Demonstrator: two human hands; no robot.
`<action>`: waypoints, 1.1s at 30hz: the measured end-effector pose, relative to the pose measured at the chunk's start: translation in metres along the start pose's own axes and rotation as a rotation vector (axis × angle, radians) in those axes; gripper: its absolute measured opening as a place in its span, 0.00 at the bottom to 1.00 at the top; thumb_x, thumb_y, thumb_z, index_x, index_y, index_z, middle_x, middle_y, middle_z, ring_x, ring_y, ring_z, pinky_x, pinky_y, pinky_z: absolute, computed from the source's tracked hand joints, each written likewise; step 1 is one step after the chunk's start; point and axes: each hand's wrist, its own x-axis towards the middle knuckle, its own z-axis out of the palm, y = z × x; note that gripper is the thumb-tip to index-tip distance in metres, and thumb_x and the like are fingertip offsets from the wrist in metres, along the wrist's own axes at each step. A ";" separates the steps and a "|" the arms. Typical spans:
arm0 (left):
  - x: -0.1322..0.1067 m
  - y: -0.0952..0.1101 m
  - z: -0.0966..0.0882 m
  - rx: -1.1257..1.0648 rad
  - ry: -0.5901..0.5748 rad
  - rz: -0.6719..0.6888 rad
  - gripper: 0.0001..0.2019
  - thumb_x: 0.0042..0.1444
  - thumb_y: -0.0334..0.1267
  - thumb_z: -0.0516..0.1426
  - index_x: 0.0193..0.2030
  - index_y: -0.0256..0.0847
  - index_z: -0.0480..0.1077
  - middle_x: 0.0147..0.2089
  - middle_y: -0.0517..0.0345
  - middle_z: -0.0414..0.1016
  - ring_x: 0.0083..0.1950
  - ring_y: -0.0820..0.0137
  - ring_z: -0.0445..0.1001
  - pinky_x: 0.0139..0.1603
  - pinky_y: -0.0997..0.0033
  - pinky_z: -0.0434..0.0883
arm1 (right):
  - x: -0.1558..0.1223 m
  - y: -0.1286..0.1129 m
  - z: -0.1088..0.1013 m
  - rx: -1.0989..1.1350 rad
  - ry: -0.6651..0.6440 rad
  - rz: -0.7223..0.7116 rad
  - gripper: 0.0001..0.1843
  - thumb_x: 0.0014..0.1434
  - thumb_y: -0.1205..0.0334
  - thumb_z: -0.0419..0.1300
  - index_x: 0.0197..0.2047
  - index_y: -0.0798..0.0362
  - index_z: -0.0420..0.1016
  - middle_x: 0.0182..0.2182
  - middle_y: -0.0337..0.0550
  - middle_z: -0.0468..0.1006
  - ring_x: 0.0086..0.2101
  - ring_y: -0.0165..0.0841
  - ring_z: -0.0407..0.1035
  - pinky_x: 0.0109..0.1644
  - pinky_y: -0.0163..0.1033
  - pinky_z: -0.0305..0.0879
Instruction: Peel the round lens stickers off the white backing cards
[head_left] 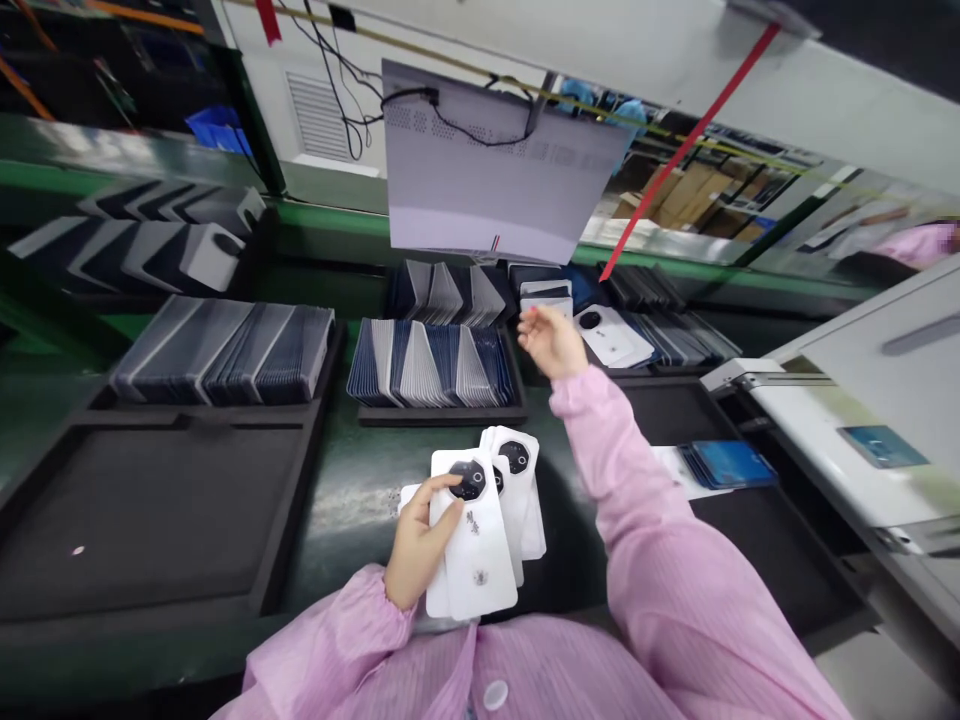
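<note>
My left hand is closed on a white phone back panel, thumb and fingertips pressed near its dark round camera patch. Under and beside it, more white panels lie fanned out on the dark green bench, close to my body. My right hand is stretched forward, fingers loosely curved, with nothing visible between them. Its fingertips are in front of a stack of white panels; whether they touch it I cannot tell. Just right of that hand, other white panels lie at a slant.
Black trays hold rows of dark blue and grey panels at centre and left. A black tray lies at left. Blue-faced panels lie at right, beside a white machine. A monitor's back and red strap hang ahead.
</note>
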 end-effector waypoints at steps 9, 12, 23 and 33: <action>0.004 0.004 -0.002 0.069 0.053 0.132 0.07 0.55 0.38 0.58 0.39 0.43 0.76 0.45 0.54 0.74 0.49 0.62 0.72 0.56 0.60 0.64 | -0.151 0.060 -0.019 -0.750 -0.689 -0.464 0.12 0.63 0.60 0.53 0.43 0.46 0.79 0.47 0.46 0.75 0.49 0.39 0.68 0.55 0.53 0.65; 0.004 0.003 -0.002 0.053 0.035 0.165 0.08 0.56 0.41 0.59 0.40 0.43 0.76 0.45 0.54 0.75 0.49 0.62 0.72 0.55 0.61 0.65 | -0.168 0.069 -0.020 -0.930 -0.718 -0.726 0.15 0.62 0.65 0.52 0.48 0.45 0.76 0.50 0.47 0.73 0.53 0.42 0.64 0.57 0.58 0.62; 0.006 0.000 -0.001 0.099 0.029 0.156 0.08 0.56 0.43 0.58 0.32 0.42 0.74 0.38 0.57 0.72 0.42 0.65 0.72 0.50 0.64 0.66 | -0.183 0.081 -0.030 -1.340 -0.537 -1.024 0.22 0.57 0.67 0.56 0.55 0.45 0.70 0.54 0.50 0.69 0.56 0.49 0.60 0.54 0.62 0.60; 0.003 -0.001 0.000 0.241 0.034 0.257 0.07 0.58 0.41 0.57 0.33 0.42 0.73 0.35 0.58 0.70 0.40 0.66 0.70 0.45 0.66 0.66 | -0.201 0.079 -0.010 -1.063 -0.436 -0.720 0.04 0.59 0.64 0.60 0.36 0.46 0.76 0.31 0.42 0.73 0.38 0.39 0.67 0.44 0.50 0.66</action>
